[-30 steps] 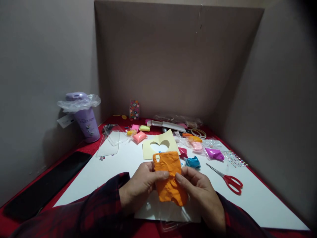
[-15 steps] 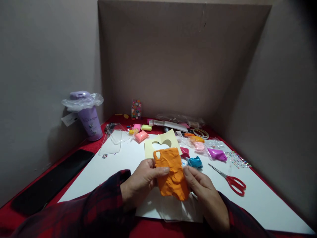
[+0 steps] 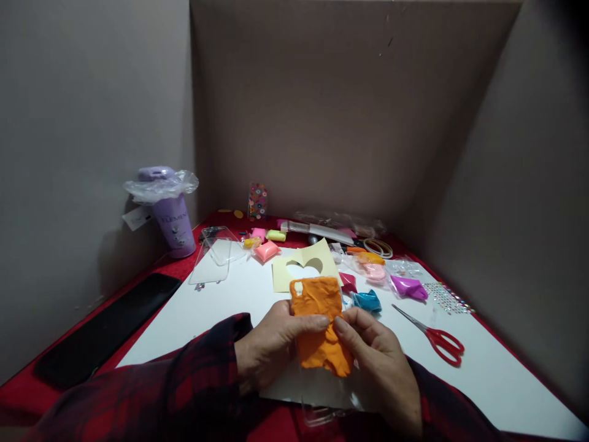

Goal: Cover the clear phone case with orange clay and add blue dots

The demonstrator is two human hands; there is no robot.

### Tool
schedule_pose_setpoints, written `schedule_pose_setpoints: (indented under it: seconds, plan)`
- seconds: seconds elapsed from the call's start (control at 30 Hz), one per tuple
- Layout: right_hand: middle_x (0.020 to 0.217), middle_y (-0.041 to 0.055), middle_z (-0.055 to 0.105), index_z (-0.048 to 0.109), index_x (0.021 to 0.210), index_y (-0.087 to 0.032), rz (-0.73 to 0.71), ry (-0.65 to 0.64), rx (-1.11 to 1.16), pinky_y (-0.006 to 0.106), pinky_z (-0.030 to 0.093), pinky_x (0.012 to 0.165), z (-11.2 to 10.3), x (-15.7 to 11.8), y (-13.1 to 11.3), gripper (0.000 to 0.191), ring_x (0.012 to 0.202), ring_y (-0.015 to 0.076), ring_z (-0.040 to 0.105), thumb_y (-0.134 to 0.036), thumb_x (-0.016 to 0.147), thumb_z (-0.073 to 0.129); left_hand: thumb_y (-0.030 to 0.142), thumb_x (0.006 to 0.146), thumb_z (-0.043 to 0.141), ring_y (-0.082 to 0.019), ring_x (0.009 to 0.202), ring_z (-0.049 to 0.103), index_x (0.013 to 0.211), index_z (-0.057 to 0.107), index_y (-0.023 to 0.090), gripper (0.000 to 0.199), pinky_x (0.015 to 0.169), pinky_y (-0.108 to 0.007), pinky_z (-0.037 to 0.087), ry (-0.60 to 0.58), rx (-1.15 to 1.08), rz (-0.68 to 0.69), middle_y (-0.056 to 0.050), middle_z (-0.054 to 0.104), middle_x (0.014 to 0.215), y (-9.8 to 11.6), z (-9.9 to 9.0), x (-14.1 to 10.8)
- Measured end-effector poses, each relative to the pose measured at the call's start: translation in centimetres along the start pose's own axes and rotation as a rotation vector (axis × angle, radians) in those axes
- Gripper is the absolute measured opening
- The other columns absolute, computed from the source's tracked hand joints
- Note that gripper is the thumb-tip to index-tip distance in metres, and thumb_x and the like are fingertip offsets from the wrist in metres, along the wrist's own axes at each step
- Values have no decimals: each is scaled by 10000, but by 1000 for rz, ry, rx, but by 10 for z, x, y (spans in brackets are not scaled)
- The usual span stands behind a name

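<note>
Leftmost: one long black flat object, lying on red cloth. Next, one purple cup, upright, clear film around its upper part. Two clear phone cases, overlapping, at the far left corner of a white board. One decorated case, standing near the back wall, multicoloured. One salmon-pink packet, at the board's far edge. Left hand: clamped on an orange clay-covered piece, thumb across its front, fingers mostly hidden behind. One cream paper, heart-shaped cut-out, just beyond the piece. The piece itself: held between both hands above the near part of the board, tilted, surface creased, small opening at its upper left corner. One blue packet, just beyond the right hand, which grips the piece's right side, thumb on the front. One violet packet, farther right. One pair of red-handled scissors, on the board. Lastly, one sheet of small gems, at the right edge.
</note>
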State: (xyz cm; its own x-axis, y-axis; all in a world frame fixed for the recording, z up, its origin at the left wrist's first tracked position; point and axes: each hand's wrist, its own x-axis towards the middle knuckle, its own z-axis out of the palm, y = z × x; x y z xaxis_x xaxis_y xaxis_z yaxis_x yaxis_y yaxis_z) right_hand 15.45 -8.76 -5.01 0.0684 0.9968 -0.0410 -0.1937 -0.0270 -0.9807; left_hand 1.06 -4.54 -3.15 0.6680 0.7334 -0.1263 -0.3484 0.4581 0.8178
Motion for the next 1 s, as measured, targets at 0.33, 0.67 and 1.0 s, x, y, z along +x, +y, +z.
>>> schedule_pose_setpoints:
  seconds: [0.33,0.67,1.0]
  plan:
    - [837,52,663,640,863,-193,-14,-116,175,336,473,747,0,5,-9,270,766,219,616,-412,708,675,145,646,680,-197,711,610,978,637,78,341,747,-362,456,10,145,-37,-116,657,821,-4,0,0]
    - [926,93,684,627,995,-178,-73,-25,260,389,491,743,7,6,2,329,798,252,644,-333,713,694,166,652,663,-185,701,605,906,650,70,271,743,-333,449,31,102,-42,-95,647,764,-5,2,0]
    - [830,68,681,640,943,-179,-39,24,251,366,498,682,4,6,1,296,721,235,642,-342,703,698,36,556,601,-162,653,587,876,659,92,330,663,-283,440,-10,150,-59,-62,637,732,-2,5,0]
